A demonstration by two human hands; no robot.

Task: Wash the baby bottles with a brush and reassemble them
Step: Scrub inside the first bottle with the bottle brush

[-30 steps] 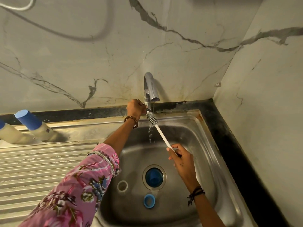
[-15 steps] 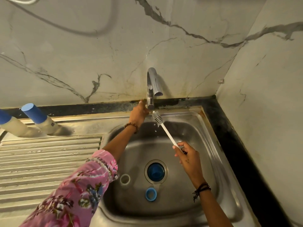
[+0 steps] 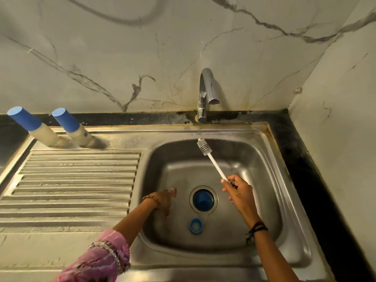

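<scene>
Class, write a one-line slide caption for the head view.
Right hand holds the bottle brush over the sink; left hand reaches into the basin.

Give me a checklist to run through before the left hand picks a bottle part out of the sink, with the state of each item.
1. Brush gripped: ok, right hand holds its handle, bristles up over the basin.
2. Left hand free: ok, it holds nothing, fingers pointing down into the sink.
3. Tap off: ok, no stream under the spout.
4. Blue ring within reach: ok, it lies on the basin floor near the drain.
5. White ring located: cannot tell, not visible now.
6. Two bottles upright: ok, standing capped at the back of the drainboard.
</scene>
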